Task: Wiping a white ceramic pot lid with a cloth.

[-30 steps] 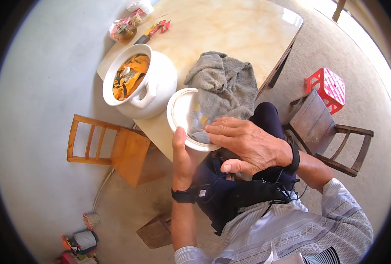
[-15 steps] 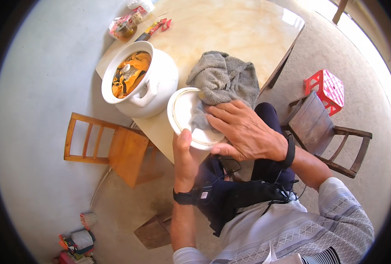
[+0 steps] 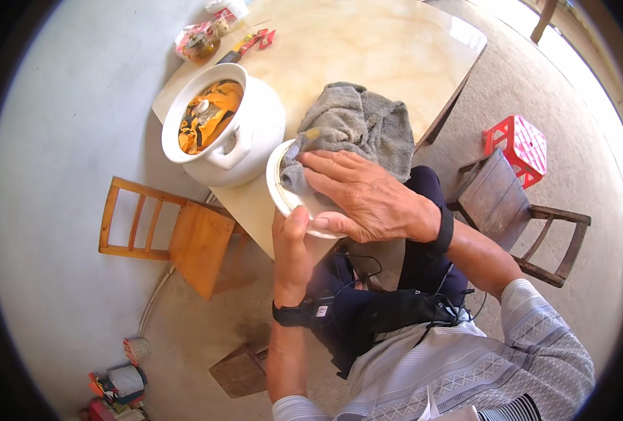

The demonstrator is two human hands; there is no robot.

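A round white lid or shallow dish (image 3: 275, 188) is tilted up over the near edge of the table. My left hand (image 3: 292, 254) grips its lower edge, the thumb lying over the rim. My right hand (image 3: 371, 200) presses a grey cloth (image 3: 295, 175) against the inner face, fingers long and close together, thumb near the bottom rim. Whether this cloth joins the bunched grey towel (image 3: 389, 126) just beyond cannot be seen. To the left stands a white handled pot (image 3: 264, 126), with crumpled orange and dark material (image 3: 217, 119) around a white knob inside its mouth.
A jar (image 3: 203, 48), red packets (image 3: 266, 38) and a dark-handled tool (image 3: 230, 57) sit at the table's far left. A light wooden chair (image 3: 199, 242) is at the left. On the right are a dark wooden chair (image 3: 490, 193) and a red plastic stool (image 3: 525, 147).
My right hand has slid left across the dish, carrying the grey cloth to the upper left rim. My left hand keeps its grip, and the pot stays in place.
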